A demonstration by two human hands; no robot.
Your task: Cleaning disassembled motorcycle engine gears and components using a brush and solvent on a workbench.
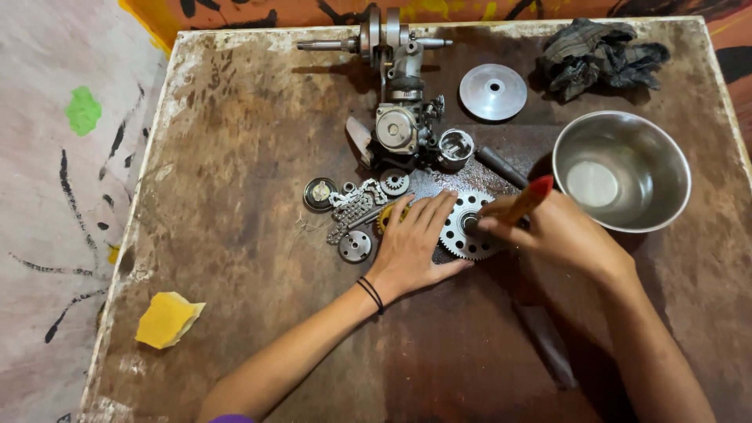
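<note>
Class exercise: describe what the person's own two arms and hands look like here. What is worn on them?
Both forearms are bare. The left hand has a thin black band around the wrist, and a purple sleeve edge shows at the frame's bottom. The right hand wears nothing visible.

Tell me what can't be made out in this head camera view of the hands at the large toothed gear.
- Head view: the large toothed metal gear has its left edge under the left hand.
- Red-tipped wooden-handled tool: the right hand hides its working end.
- Small yellow part: mostly under the left fingers.
- Both elbows: cut off by the bottom edge.
</note>
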